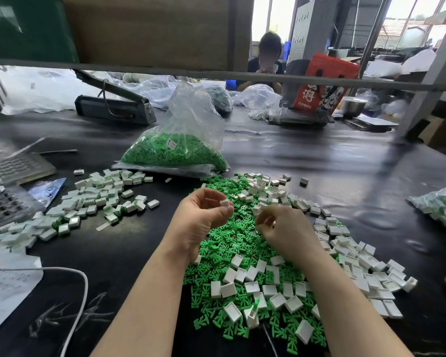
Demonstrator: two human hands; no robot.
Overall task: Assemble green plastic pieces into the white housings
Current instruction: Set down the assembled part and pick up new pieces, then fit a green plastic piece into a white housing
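Loose green pieces [216,253] and white housings [252,287] underlie both hands: left hand [201,215] pinches one housing [224,202], right hand [281,228] curled, contents indiscernible; next, likely seat a green piece.

Bright green plastic pieces [224,243] and white housings [245,279] litter a black tabletop [345,176] below the fingers [227,210]; beyond them, a red printed bag [322,83].
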